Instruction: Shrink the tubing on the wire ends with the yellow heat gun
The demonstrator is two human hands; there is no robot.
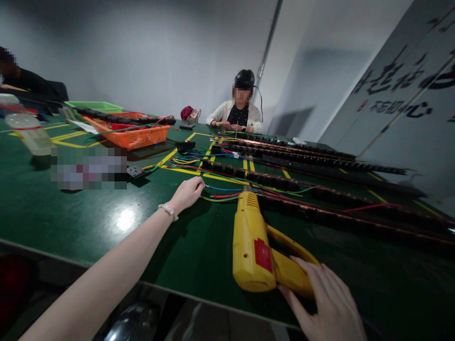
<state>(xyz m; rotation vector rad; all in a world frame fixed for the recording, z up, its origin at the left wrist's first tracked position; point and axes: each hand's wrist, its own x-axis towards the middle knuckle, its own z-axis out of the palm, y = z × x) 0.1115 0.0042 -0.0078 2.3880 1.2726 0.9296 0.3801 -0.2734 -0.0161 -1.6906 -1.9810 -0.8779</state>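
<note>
My right hand [327, 298] is wrapped around the handle of a yellow heat gun [249, 241] with a red label. The gun's nozzle points away from me, over the wires of the nearest black strip [302, 208]. My left hand [190, 192] is closed at the end of a blue wire [223, 187], its fingertips partly hidden. Beside that hand lie a red wire [225, 195] and a yellow-green wire [216, 200], which run back toward the strip behind the nozzle.
More long dark strips [280, 156] with wires lie across the green table [95, 227]. An orange basket [131, 137] and a green tray [95, 106] stand at back left, near a clear bottle [30, 130]. A person [234, 113] sits opposite; another [31, 83] is at far left.
</note>
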